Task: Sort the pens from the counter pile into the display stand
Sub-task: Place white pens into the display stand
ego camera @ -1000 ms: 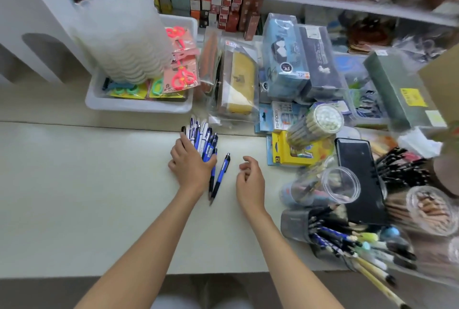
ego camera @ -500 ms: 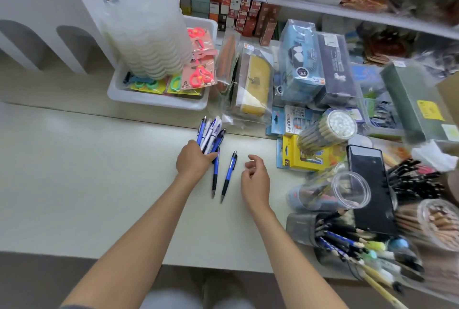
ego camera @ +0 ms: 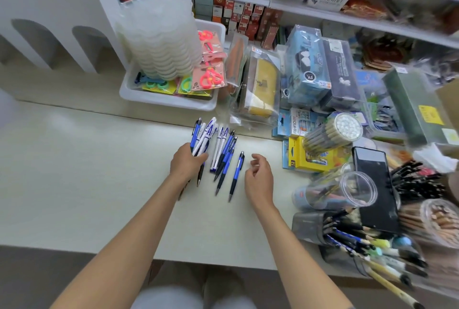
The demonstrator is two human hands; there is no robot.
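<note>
The left hand (ego camera: 187, 163) curls its fingers round a bundle of blue-and-white pens (ego camera: 202, 135); loose pens (ego camera: 224, 153) lie beside it on the counter (ego camera: 99, 172). The right hand (ego camera: 258, 180), loosely curled and empty, is just beside a lone blue pen (ego camera: 237, 172).

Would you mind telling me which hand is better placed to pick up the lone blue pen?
Right. The right hand is empty and sits just beside the lone blue pen, while the left hand grips a bundle of pens and is farther from it.
</note>
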